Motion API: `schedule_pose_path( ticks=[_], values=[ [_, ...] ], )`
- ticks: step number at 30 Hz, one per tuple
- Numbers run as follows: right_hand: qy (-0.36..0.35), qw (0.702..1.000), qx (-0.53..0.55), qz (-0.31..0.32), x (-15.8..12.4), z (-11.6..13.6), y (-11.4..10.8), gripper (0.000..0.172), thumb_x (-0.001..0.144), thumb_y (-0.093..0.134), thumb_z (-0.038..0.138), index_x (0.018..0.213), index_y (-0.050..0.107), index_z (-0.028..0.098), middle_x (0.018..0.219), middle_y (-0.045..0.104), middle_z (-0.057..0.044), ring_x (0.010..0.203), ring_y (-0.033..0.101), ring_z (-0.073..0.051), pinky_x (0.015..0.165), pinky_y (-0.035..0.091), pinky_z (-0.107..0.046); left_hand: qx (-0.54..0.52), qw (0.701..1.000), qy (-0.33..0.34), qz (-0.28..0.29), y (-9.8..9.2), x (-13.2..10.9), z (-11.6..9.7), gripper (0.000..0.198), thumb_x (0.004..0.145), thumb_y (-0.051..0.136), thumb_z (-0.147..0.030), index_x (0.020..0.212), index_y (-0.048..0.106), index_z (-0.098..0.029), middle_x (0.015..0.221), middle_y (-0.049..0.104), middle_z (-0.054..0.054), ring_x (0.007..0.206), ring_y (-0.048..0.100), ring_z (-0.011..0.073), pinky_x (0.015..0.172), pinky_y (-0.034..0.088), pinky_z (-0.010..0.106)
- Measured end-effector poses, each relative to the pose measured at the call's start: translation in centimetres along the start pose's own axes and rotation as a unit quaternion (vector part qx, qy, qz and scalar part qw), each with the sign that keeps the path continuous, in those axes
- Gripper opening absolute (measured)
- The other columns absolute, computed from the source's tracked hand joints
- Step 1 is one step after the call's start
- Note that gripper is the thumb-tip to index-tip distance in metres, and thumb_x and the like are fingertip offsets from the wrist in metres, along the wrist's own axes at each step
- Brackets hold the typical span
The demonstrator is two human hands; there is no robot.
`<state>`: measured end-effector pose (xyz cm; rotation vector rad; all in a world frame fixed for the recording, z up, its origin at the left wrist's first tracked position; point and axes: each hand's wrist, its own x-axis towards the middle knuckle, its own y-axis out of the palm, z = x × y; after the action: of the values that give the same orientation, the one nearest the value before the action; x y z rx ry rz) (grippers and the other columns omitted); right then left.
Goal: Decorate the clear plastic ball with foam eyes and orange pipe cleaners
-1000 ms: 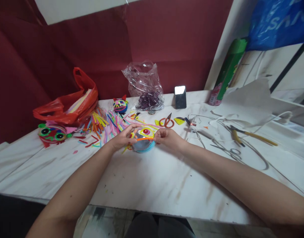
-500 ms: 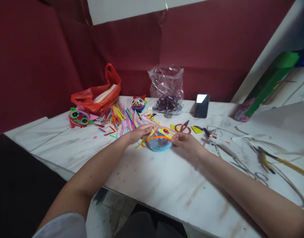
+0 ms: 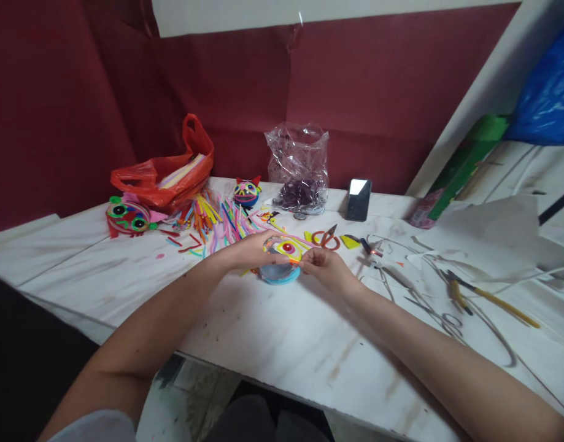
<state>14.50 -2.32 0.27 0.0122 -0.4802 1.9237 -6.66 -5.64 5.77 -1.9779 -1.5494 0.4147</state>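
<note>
The left hand (image 3: 254, 250) wraps the round craft piece (image 3: 273, 271) at the table's (image 3: 272, 337) middle, thumb across its front and fingers clamped behind, apparently to steady it. The right hand (image 3: 326, 267) has its fingertips together, seemingly pinching the orange strip (image 3: 294, 261) at the piece's right edge; red-handled scissors (image 3: 325, 239) lie just beyond, probably for easy reach.

Far left: red plastic bag (image 3: 171, 193), open on top, pale strips (image 3: 184, 170) showing inside. Far middle: see-through bag (image 3: 296, 150), dark purple stuff (image 3: 301, 194) in bottom. Right of that, black phone (image 3: 358, 207) standing up, shiny at top. Dark red cover (image 3: 378, 92) on far wall. Far right: green tube (image 3: 466, 162), tilted, pink at low end; blue bag (image 3: 548, 98) above. Right side: yellow-handled pliers (image 3: 459, 296), silver scissors (image 3: 428, 311) nearby.
</note>
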Motion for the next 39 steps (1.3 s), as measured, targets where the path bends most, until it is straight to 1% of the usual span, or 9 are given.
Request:
schedule_pose_path(
  ticks=[3,6,9,14,20,25,31,34,39],
  values=[
    [-0.029,0.999,-0.033,-0.010,-0.6,0.4,0.5,0.034,0.066,0.063,0.052,0.061,0.050,0.020,0.056,0.050,0.003,0.053,0.042,-0.011,0.051,0.033,-0.024,-0.008,1.000,-0.009,-0.025,1.0,-0.2,-0.1,0.067,0.062,0.075,-0.047,0.120,0.053,-0.021,0.113,0.065,0.006,0.099,0.063,0.0242,0.075,0.053,0.031],
    [-0.050,0.997,-0.061,-0.020,-1.1,0.9,1.0,0.029,0.070,0.061,0.045,0.061,0.050,0.020,0.055,0.048,0.004,0.052,0.040,-0.010,0.049,0.031,-0.023,0.031,0.998,-0.019,-0.051,1.7,-0.1,0.0,0.067,0.060,0.075,-0.045,0.118,0.053,-0.022,0.110,0.065,0.005,0.103,0.061,0.0253,0.081,0.051,0.032],
    [-0.061,0.995,-0.075,-0.021,-1.3,1.1,1.2,0.025,0.071,0.060,0.040,0.061,0.049,0.020,0.055,0.048,0.004,0.052,0.039,-0.010,0.048,0.031,-0.023,0.077,0.995,-0.022,-0.063,1.9,0.0,-0.1,0.062,0.061,0.073,-0.041,0.117,0.052,-0.023,0.108,0.065,0.003,0.101,0.061,0.0253,0.081,0.050,0.033],
    [-0.045,0.998,-0.049,0.004,-0.9,0.9,0.8,0.019,0.070,0.060,0.036,0.066,0.056,0.019,0.059,0.054,0.003,0.054,0.046,-0.010,0.052,0.037,-0.023,0.088,0.994,-0.027,-0.067,1.7,-0.1,-0.3,0.059,0.062,0.070,-0.039,0.116,0.052,-0.022,0.107,0.064,0.003,0.099,0.061,0.0244,0.080,0.050,0.032],
    [-0.033,0.998,-0.038,0.023,-0.8,0.5,0.7,0.022,0.071,0.057,0.039,0.066,0.055,0.018,0.060,0.054,0.002,0.055,0.046,-0.011,0.054,0.037,-0.024,0.052,0.996,-0.032,-0.058,1.2,0.1,0.3,0.059,0.063,0.069,-0.042,0.115,0.052,-0.021,0.102,0.064,0.003,0.087,0.063,0.0214,0.071,0.052,0.029],
    [-0.058,0.995,-0.079,0.008,-0.9,0.9,0.6,0.017,0.073,0.056,0.034,0.067,0.056,0.018,0.061,0.055,0.002,0.056,0.046,-0.011,0.054,0.036,-0.024,0.033,0.997,-0.037,-0.062,1.3,0.3,0.6,0.054,0.061,0.070,-0.039,0.111,0.055,-0.022,0.091,0.065,0.000,0.080,0.063,0.0199,0.068,0.052,0.029],
    [-0.085,0.986,-0.141,0.001,-1.4,2.0,0.2,0.010,0.075,0.055,0.026,0.070,0.059,0.018,0.064,0.060,0.000,0.058,0.050,-0.012,0.057,0.039,-0.024,0.033,0.997,-0.043,-0.061,1.1,0.4,0.7,0.056,0.061,0.070,-0.041,0.112,0.054,-0.023,0.089,0.064,-0.001,0.079,0.063,0.0194,0.068,0.052,0.029],
    [-0.069,0.988,-0.133,0.025,-1.9,2.2,0.4,0.007,0.073,0.055,0.023,0.070,0.059,0.018,0.060,0.057,0.002,0.054,0.048,-0.011,0.054,0.037,-0.023,0.050,0.997,-0.040,-0.048,0.8,0.5,0.8,0.059,0.063,0.068,-0.042,0.116,0.052,-0.023,0.093,0.064,0.000,0.082,0.063,0.0199,0.069,0.052,0.029],
    [0.018,0.997,-0.013,0.073,-2.6,2.1,1.4,0.003,0.069,0.053,0.020,0.071,0.056,0.019,0.055,0.051,0.005,0.049,0.049,-0.010,0.048,0.037,-0.021,0.051,0.998,-0.017,-0.035,0.6,0.6,1.0,0.057,0.065,0.065,-0.041,0.116,0.052,-0.021,0.098,0.063,0.001,0.089,0.062,0.0214,0.071,0.052,0.030]
  ],
)
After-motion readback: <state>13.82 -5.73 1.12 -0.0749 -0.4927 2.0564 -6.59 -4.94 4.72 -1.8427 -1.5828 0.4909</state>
